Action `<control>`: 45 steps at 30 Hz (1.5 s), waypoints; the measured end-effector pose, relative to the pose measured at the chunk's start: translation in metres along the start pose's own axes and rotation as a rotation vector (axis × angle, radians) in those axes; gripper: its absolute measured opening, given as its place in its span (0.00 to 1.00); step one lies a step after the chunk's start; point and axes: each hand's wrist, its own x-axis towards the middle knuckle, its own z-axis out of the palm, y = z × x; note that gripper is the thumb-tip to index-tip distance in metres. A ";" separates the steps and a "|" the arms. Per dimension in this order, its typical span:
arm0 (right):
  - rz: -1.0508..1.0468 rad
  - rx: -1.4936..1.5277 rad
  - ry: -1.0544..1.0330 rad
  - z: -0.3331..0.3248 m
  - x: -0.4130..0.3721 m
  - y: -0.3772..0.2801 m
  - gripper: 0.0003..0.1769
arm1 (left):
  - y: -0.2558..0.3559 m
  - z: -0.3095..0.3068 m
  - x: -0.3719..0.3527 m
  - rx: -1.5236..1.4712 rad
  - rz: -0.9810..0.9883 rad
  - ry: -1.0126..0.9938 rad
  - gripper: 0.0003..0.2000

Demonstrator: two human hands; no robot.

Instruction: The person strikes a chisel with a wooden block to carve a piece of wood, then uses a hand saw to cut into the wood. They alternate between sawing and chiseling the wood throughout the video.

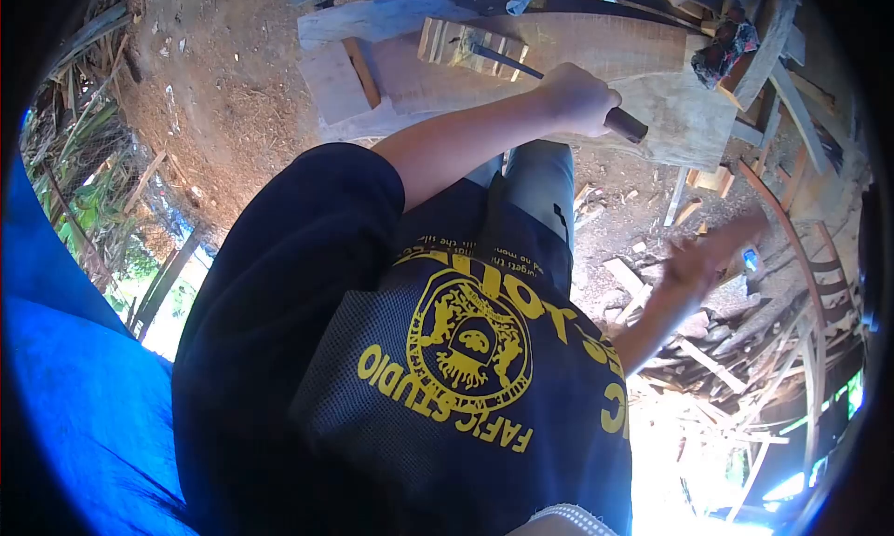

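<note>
My left hand [579, 100] is closed round the brown handle of a long tool [626, 124] with a thin dark shaft. The shaft runs left, its far end over a striped wooden block [433, 40] on a broad plank [596, 47]. What kind of tool it is does not show clearly. Out to the right, over scattered wood scraps, my right hand [687, 268] is smeared by motion. A blurred brown shape extends beyond it, and I cannot tell whether it is fingers or a held thing.
A small wooden strip [361, 72] lies left of the block. Loose boards [771, 47] and a dark red-and-black bundle [724, 50] sit at the upper right. Wood offcuts [712, 366] litter the ground at right. Blue sheeting [70, 387] hangs at lower left.
</note>
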 end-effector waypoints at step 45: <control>0.119 0.337 -0.373 0.021 0.011 0.038 0.20 | -0.073 0.011 -0.108 -0.145 -0.752 -0.009 0.39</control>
